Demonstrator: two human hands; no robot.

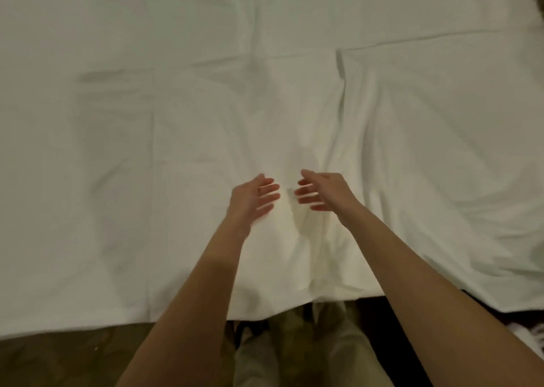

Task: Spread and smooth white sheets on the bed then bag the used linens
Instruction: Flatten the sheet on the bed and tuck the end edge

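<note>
Head view: both hands hovered palm-to-palm over a rumpled white sheet on the bed.

The left hand (250,197) and right hand (325,191) were released, fingers straight, grasping nothing, close together just above the white sheet (176,122) near the bed's front edge. A raised fold (353,113) ran away from the person, lying beyond and right of the hands, so the right hand seemed nearer for smoothing it.

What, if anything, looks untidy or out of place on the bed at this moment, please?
The white sheet lies fairly flat on the left, but on the right it is bunched into deep folds. Both hands are open near its middle.
</note>
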